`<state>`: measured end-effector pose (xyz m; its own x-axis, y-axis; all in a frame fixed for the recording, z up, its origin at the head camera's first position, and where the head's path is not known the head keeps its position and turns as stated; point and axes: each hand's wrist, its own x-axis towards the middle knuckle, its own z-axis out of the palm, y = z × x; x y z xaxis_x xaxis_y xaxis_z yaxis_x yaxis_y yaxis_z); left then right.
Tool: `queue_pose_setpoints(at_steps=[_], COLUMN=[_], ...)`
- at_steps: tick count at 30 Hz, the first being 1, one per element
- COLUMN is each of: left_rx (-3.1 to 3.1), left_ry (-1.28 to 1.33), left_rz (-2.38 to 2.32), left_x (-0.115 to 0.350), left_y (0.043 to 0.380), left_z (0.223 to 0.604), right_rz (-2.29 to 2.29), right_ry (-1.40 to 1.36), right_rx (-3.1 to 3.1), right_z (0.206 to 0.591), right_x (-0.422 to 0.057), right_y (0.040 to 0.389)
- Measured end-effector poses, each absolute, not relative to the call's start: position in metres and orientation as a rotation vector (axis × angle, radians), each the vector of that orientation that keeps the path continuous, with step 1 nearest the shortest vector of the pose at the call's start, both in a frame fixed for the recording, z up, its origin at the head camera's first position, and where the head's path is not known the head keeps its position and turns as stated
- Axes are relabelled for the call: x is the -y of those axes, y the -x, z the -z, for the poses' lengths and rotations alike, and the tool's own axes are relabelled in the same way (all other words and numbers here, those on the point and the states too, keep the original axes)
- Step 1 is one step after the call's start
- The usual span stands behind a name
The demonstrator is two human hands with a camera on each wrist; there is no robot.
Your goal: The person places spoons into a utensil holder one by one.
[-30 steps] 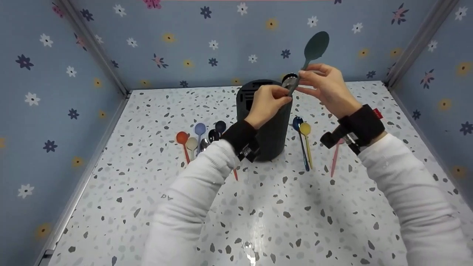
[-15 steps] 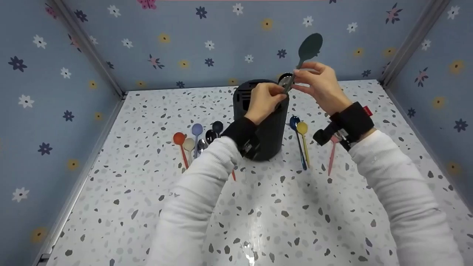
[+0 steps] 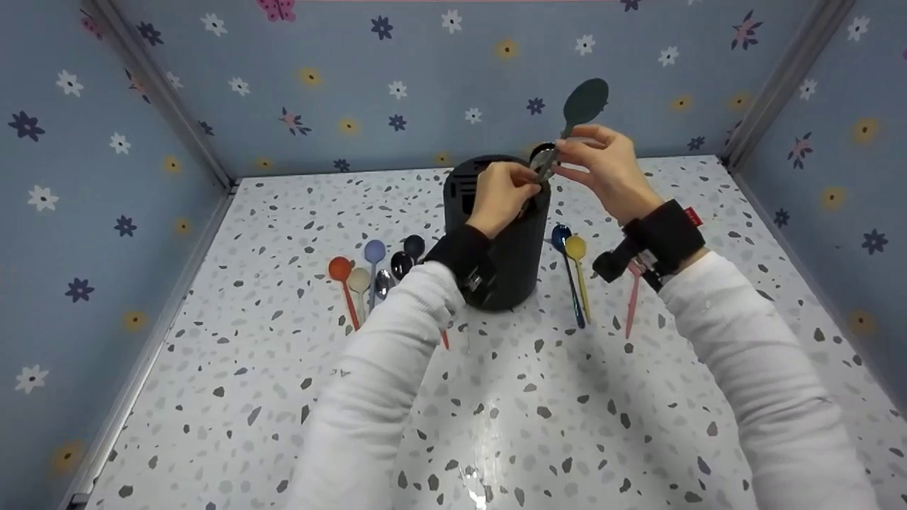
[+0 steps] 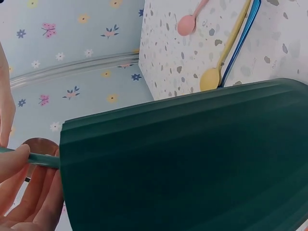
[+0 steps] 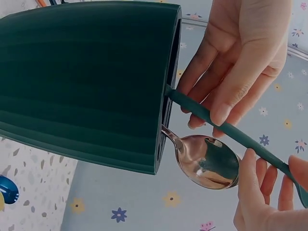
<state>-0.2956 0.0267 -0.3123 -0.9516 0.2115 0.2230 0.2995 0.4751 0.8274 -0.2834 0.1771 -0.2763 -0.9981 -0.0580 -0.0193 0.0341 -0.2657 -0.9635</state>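
I have both hands on one thing: the green spoon (image 3: 586, 101). The left hand (image 3: 503, 191) pinches its handle low down, between thumb and fingers; the right hand (image 3: 606, 166) pinches it higher, near the bowl, which sticks up above that hand. I see the spoon tilted, its handle running down from the right hand, through the left hand's grip, to the slotted top of the dark green ribbed holder (image 3: 516, 265). How far in the handle end sits I can't tell.

In the right wrist view I make out a metal spoon (image 5: 204, 161) just beside the two hands, its bowl out of the holder's top.

On the counter (image 3: 609, 439), nearer to me than the right hand, I have the blue spoon (image 3: 560, 236) and the yellow spoon (image 3: 575, 247) close together, with the pink spoon (image 3: 632, 301) apart from them, below the right wrist. Left of the left hand and nearer to me, I count the orange spoon (image 3: 340, 268), cream spoon (image 3: 359, 279), lavender spoon (image 3: 375, 251), silver spoon (image 3: 383, 283), black spoon (image 3: 401, 265) and navy spoon (image 3: 414, 246), the left sleeve (image 3: 375, 375) covering some handles.
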Motion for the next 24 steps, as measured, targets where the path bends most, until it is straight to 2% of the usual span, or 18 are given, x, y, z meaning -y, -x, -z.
queue_pose_setpoints(at_steps=[24], left_rx=[2.692], left_ry=[0.458], left_rz=[1.395], left_x=[-0.026], left_y=[0.302], left_z=[0.318], right_rz=[2.425], right_ry=[0.008], right_rx=[-1.903], right_z=[0.291], right_x=[-0.172], right_y=[0.289])
